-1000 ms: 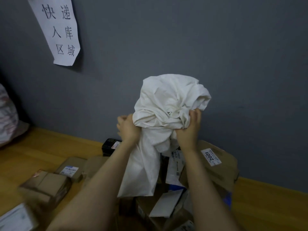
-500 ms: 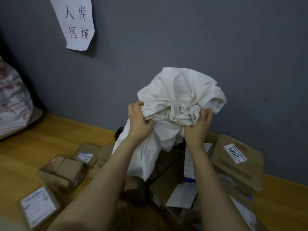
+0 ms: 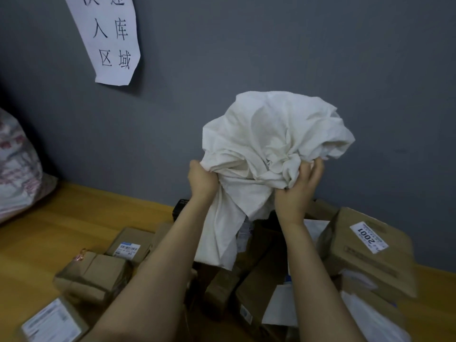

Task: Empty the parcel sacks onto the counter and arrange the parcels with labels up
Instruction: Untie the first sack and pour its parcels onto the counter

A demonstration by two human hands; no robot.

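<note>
White sack [image 3: 271,149] bunched high in both hands, left [image 3: 202,180] and right [image 3: 299,187] clenched tight on cloth, so it drains over parcels [image 3: 246,287] on the desk [image 3: 61,218].

White sack [image 3: 271,144], brown cardboard parcels [image 3: 96,275], yellow wooden counter [image 3: 37,243], grey wall [image 3: 271,45].

A white paper sign [image 3: 111,40] on the far grey wall [image 3: 271,45] reads 入库 over 区域 (the row above is cut off). A white label [image 3: 369,237] on the right-hand brown cardboard box [image 3: 355,265] reads 2001.
</note>
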